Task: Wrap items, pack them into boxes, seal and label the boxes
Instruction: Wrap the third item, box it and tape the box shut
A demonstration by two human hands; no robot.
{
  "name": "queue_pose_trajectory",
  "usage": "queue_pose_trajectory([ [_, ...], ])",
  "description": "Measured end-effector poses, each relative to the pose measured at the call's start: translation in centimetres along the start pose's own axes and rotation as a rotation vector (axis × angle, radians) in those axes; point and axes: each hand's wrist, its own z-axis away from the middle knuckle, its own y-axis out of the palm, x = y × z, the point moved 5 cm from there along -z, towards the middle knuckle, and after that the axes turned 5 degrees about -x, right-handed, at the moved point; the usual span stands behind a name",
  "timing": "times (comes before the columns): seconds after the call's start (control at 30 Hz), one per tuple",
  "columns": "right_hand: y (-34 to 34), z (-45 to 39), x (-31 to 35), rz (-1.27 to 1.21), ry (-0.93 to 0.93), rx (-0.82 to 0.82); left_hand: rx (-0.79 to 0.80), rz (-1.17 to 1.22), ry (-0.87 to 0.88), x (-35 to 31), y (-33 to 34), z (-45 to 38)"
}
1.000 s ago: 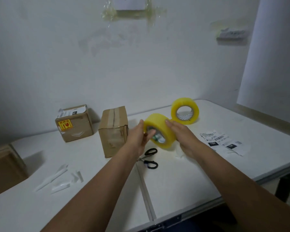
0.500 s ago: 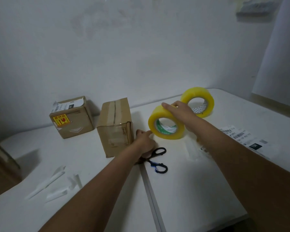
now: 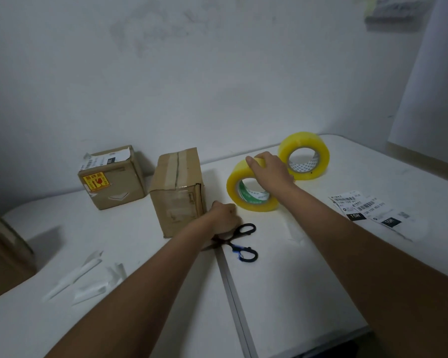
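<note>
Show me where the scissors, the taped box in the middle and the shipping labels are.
scissors (image 3: 245,242): head view, on the black handle loops.
taped box (image 3: 177,192): head view, on its front face.
shipping labels (image 3: 367,209): head view, on the printed barcode paper.

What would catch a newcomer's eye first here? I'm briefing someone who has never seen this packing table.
Two bright yellow tape rolls stand on edge at the table's far right: the right hand rests on the nearer tape roll, and the second roll stands just behind it. At centre, the left hand reaches onto the black scissors beside a taped cardboard box.
</note>
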Motion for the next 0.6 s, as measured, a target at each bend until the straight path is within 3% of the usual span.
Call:
queue_pose_trajectory([
  [0.1, -0.2, 0.2, -0.1, 0.013, -0.021, -0.015, 0.056, 0.349, 0.051, 0.0, -1.5, 2.5],
  [0.2, -0.5, 0.4, 0.2, 0.036, -0.062, -0.010, 0.077, 0.439, 0.253, -0.9, -5.2, 6.8],
  [0.3, -1.4, 1.4, 1.6, 0.043, -0.211, -0.139, 0.184, 0.561, 0.401, -1.1, -9.2, 11.2],
  [0.4, -2.4, 3.8, 3.8, -0.193, -0.359, -0.249, 0.108, 0.713, 0.479, 0.1, -13.3, 13.0],
  [0.5, -0.5, 6.2, 5.2, -0.510, -0.146, 0.026, -0.160, 0.834, 0.464, 2.7, -16.2, 11.7],
  [0.6, 2.9, 9.9, 5.7, -0.550, 0.179, 0.405, -0.379, 0.532, 0.344, 5.7, -15.7, 9.4],
])
